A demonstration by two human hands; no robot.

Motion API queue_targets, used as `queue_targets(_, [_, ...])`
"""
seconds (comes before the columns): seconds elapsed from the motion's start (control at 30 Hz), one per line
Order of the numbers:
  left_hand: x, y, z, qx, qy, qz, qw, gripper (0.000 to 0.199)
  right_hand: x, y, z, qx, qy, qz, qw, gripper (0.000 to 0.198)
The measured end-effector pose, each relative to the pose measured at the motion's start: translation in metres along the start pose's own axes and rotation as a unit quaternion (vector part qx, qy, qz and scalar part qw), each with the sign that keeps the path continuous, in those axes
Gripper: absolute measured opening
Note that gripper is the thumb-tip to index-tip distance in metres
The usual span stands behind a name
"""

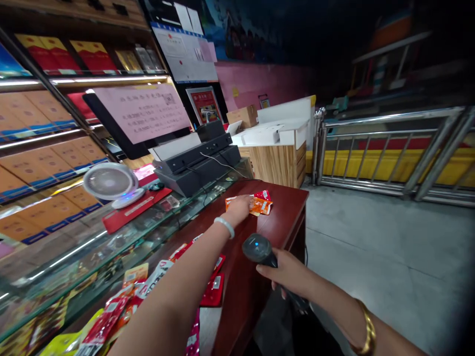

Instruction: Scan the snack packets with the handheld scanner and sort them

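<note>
My left hand (241, 210), with a pale bangle at the wrist, reaches to the far end of the dark red wooden counter (265, 227). Its fingers are curled onto an orange snack packet (262, 205), partly hiding it. Just behind lies a red packet (262, 194). My right hand (287, 272) is wrapped round the handle of a black barcode scanner (257, 247), held up beside the counter's right edge with a blue light on its head. Under my left forearm, a pile of red, white and yellow snack packets (111, 314) spreads over the near counter, partly hidden.
A glass display case (137, 247) runs along the counter's left side. On it stand a dark cash-register unit (196, 163) with cables, a screen covered by a pink sheet (148, 111), and a small white fan (110, 182). Metal railings (371, 153) stand at the right.
</note>
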State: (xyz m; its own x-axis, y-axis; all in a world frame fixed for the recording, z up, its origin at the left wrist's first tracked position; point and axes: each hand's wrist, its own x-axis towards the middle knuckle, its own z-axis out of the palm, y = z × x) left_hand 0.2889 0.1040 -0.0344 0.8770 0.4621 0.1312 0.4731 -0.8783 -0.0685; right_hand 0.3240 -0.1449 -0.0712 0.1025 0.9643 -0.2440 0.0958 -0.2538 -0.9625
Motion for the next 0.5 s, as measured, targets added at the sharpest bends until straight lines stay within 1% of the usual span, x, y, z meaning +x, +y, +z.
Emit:
queue_targets(0.07, [0.026,0.008,0.003,0.028,-0.046,0.024,0.998,0.037,0.0,0.004,-0.006,-0.007,-0.001,0.012,1.0,0.033])
queue_targets(0.13, [0.043,0.012,0.002,0.067,-0.084,0.021,0.994,0.042,0.001,0.007,-0.011,-0.014,0.001,0.017,1.0,0.033])
queue_targets(0.23, [0.048,0.012,-0.006,0.099,-0.095,0.018,0.99,0.047,0.002,0.01,-0.016,-0.017,0.008,0.009,1.0,0.032])
queue_targets(0.3, [0.038,0.009,-0.012,0.088,-0.115,-0.011,0.989,0.047,0.002,0.011,-0.016,-0.015,0.017,0.005,1.0,0.033])
queue_targets(0.37, [0.019,0.004,-0.018,0.043,-0.143,-0.074,0.986,0.049,0.001,0.011,-0.015,-0.018,0.027,0.007,0.999,0.034])
queue_targets(0.4, [0.007,0.001,-0.02,0.007,-0.147,-0.103,0.984,0.049,0.001,0.011,-0.014,-0.022,0.032,0.01,0.999,0.034])
queue_targets(0.43, [-0.006,-0.002,-0.022,-0.034,-0.144,-0.125,0.981,0.049,0.0,0.01,-0.012,-0.028,0.036,0.012,0.999,0.034])
queue_targets(0.5, [-0.033,-0.009,-0.025,-0.112,-0.127,-0.141,0.976,0.048,-0.003,0.007,-0.007,-0.034,0.044,0.003,0.998,0.033])
